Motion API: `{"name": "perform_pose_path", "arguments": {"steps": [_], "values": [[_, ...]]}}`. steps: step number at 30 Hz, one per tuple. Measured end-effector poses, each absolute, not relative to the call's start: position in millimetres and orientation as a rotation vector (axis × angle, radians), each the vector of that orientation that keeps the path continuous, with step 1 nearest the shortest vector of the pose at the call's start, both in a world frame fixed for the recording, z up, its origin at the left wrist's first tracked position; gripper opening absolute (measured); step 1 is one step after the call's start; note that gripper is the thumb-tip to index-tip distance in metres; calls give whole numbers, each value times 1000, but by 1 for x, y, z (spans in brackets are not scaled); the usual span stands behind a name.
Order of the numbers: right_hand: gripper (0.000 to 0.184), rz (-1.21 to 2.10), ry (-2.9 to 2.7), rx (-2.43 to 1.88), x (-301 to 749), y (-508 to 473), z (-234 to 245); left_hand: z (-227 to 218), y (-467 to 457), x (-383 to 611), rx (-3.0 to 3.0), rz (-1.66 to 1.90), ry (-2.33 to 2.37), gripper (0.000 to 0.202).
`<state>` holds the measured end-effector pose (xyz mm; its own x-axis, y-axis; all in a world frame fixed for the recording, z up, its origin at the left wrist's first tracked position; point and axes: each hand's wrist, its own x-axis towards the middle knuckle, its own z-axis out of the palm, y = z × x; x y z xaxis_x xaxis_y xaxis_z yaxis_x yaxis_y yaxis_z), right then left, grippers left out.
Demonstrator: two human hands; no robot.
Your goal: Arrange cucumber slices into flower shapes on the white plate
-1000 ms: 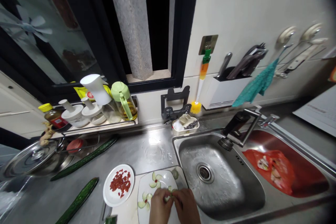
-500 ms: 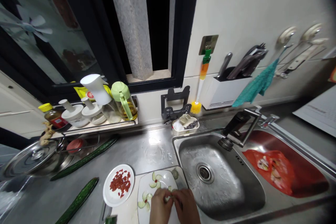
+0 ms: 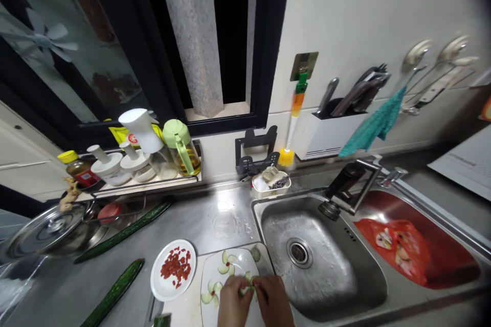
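Both hands are over a white square plate (image 3: pixel 207 268), low in the view. My left hand (image 3: pixel 233 300) has its fingers pinched round a pale green cucumber slice (image 3: pixel 245 290). Close beside it, my right hand (image 3: pixel 273 300) is closed too, its fingertips on a slice at the same spot; the fingers partly hide both pieces. On the plate's left part, thin cucumber slices (image 3: pixel 207 298) curve round small red goji berries in flower shapes. Left of the plate, a round white dish (image 3: pixel 156 282) holds many red goji berries (image 3: pixel 175 266).
Two whole cucumbers (image 3: pixel 115 294) lie on the steel counter at left. A cut cucumber piece (image 3: pixel 162 320) is at the front edge. To the right is a steel sink (image 3: pixel 326 260) with a tap (image 3: pixel 362 191). A rack at the window holds an oil jug (image 3: pixel 182 148) and seasoning jars.
My hands have parted slightly at the fingertips, with the right one shifting a little to the right. More of the green slice shows between them. The dish and plate stay put.
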<state>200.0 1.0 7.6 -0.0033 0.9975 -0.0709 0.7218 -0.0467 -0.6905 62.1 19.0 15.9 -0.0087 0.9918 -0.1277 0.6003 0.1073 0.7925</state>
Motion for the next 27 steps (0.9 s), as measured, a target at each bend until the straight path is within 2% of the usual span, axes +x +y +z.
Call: {"name": "perform_pose_path", "arguments": {"steps": [7,13,27], "values": [[23,726,-1918,-2038,203,14,31,4,15,43,1602,661,1651,9],[23,754,-1988,-2183,195,34,56,-6,5,35,1595,798,1665,11],[21,840,-1939,-2182,195,45,54,5,1,31,1574,853,1696,15]]}}
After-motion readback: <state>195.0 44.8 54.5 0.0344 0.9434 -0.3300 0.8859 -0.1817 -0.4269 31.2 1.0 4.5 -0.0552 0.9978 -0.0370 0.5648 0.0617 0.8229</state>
